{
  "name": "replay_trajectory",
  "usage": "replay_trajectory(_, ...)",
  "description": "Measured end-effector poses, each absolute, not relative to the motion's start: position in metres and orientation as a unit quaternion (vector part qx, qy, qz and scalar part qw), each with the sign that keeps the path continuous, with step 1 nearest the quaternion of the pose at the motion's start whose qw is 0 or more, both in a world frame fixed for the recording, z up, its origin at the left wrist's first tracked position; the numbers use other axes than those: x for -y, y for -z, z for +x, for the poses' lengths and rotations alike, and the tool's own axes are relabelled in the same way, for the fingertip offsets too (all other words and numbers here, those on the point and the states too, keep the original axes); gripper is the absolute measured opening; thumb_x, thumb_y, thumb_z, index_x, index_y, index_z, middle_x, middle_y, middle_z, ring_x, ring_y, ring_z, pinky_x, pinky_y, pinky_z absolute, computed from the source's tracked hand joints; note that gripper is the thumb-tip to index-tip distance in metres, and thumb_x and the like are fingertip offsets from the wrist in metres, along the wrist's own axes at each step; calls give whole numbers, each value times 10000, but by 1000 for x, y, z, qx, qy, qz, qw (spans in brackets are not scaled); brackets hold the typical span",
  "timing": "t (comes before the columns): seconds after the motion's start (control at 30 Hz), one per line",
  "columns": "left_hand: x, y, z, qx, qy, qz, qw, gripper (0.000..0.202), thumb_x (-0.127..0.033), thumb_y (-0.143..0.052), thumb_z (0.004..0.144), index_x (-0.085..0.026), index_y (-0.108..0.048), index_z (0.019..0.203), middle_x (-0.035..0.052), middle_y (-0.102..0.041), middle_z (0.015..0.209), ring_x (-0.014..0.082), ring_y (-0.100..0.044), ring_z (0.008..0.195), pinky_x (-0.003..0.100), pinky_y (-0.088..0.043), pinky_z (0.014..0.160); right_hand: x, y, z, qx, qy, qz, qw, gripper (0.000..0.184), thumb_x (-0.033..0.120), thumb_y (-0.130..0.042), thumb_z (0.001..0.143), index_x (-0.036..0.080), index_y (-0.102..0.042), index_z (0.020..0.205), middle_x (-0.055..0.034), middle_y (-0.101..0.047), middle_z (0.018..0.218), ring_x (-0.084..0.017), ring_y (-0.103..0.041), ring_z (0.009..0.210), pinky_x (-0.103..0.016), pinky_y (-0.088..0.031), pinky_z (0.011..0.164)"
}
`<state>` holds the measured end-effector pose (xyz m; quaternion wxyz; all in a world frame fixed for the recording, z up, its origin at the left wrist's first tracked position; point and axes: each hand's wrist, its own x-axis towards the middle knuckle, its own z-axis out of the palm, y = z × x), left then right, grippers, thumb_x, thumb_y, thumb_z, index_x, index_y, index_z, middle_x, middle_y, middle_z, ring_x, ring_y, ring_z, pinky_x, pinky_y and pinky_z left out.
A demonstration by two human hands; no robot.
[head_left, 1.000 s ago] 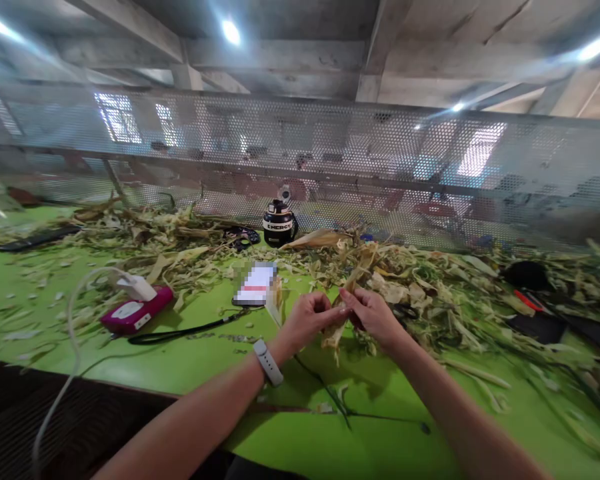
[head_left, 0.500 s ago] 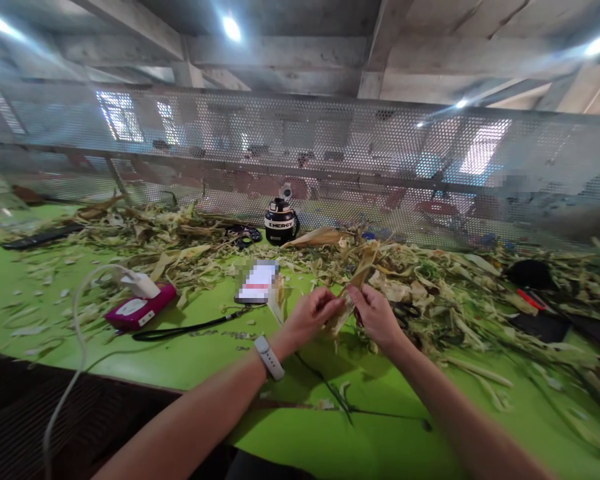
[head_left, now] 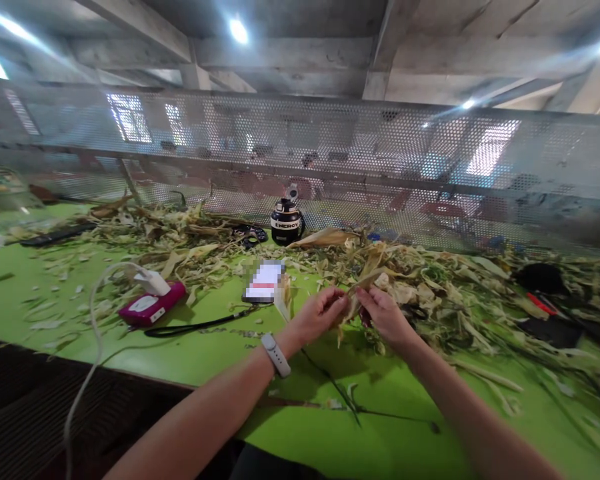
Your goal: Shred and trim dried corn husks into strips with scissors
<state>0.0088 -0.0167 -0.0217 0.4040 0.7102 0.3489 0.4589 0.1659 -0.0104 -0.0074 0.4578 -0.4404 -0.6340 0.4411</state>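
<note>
Dry, yellowish corn husk (head_left: 371,265) rises between my two hands over the green table. My left hand (head_left: 321,312) pinches its lower left part between thumb and fingers; a pale watch band circles that wrist. My right hand (head_left: 381,313) grips the husk from the other side, thumb on top, with its lower fingers partly hidden. Frayed strips hang below the hands. A dark thin stem (head_left: 333,381) lies on the table beneath my left wrist. To the left lies a phone (head_left: 264,281) with a lit, blurred screen and a black strap.
Heaps of husk strips (head_left: 445,287) spread along the back and right. A black bottle (head_left: 286,223) stands before a perforated metal screen (head_left: 320,143). At left, a magenta power bank (head_left: 153,305) has a white cable plugged in. A black cap-like object (head_left: 541,279) lies far right.
The whole view has shifted slightly, so things appear a little further right. Both hands stay on the husk, whose upper part now leans lower and more to the right.
</note>
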Motion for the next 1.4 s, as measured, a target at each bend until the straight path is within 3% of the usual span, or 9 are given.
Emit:
replay_trajectory(0.13, 18, 20, 8, -366, -446, 739, 349, 299, -453, -519, 803, -160, -516, 744, -21, -485, 621, 102, -436, 578, 231, -349, 532, 13, 11, 163, 652, -408, -451, 453, 381, 546, -569, 726, 203, -475, 591, 62, -428, 406, -77, -385, 339, -202, -310, 337)
replay_trajectory(0.2, 20, 17, 9, -368, -433, 714, 408, 341, -484, -505, 800, -167, -476, 678, -27, -476, 580, 96, -445, 530, 227, -348, 498, 15, 9, 163, 645, -448, -442, 433, 385, 555, -554, 737, 206, -468, 599, 63, -431, 387, -81, -382, 319, -204, -309, 331)
replay_trajectory(0.3, 22, 15, 12, -330, -426, 640, 548, 372, -540, -461, 802, -174, -474, 738, -16, -543, 593, 103, -505, 481, 234, -397, 477, 16, 5, 165, 630, -531, -396, 405, 370, 551, -566, 738, 193, -509, 663, 36, -521, 454, -93, -461, 372, -206, -360, 379)
replay_trajectory(0.4, 22, 16, 14, -316, -443, 604, 582, 396, -572, -456, 790, -178, -485, 752, -14, -560, 582, 110, -520, 450, 246, -423, 462, 16, 1, 168, 633, -562, -356, 396, 345, 513, -601, 733, 174, -540, 717, 18, -577, 547, -94, -525, 463, -199, -392, 444)
replay_trajectory(0.63, 15, 26, 11, -379, -467, 659, 451, 334, -514, -456, 817, -195, -475, 719, -33, -503, 569, 105, -470, 506, 229, -369, 474, 11, 0, 173, 690, -496, -394, 349, 304, 439, -628, 724, 154, -565, 811, 31, -576, 590, -87, -527, 480, -194, -386, 447)
replay_trajectory(0.77, 11, 27, 7, -382, -433, 728, 370, 253, -426, -438, 844, -191, -495, 768, -23, -498, 591, 113, -423, 530, 243, -329, 499, 10, 0, 177, 708, -493, -380, 333, 257, 392, -606, 751, 150, -581, 834, 38, -554, 587, -82, -512, 484, -188, -386, 443)
replay_trajectory(0.87, 9, 26, 3, -376, -402, 772, 317, 234, -358, -430, 846, -189, -494, 698, -6, -495, 601, 121, -410, 558, 255, -325, 532, 11, -1, 180, 732, -468, -375, 323, 216, 360, -573, 784, 146, -585, 800, 31, -550, 611, -80, -523, 507, -189, -404, 470)
replay_trajectory(1.13, 7, 27, 0, -361, -370, 792, 325, 228, -348, -442, 834, -193, -499, 677, -12, -487, 587, 121, -400, 544, 253, -303, 517, 12, -3, 184, 762, -436, -384, 288, 175, 308, -514, 816, 154, -595, 803, 13, -567, 663, -100, -556, 544, -214, -444, 513)
replay_trajectory(1.4, 11, 26, 3, -401, -333, 805, 285, 174, -275, -457, 814, -212, -490, 655, -1, -473, 552, 136, -381, 490, 278, -264, 502, 20, 1, 180, 804, -279, -431, 300, 159, 165, -452, 803, 209, -504, 660, 25, -527, 522, -126, -522, 478, -245, -373, 507)
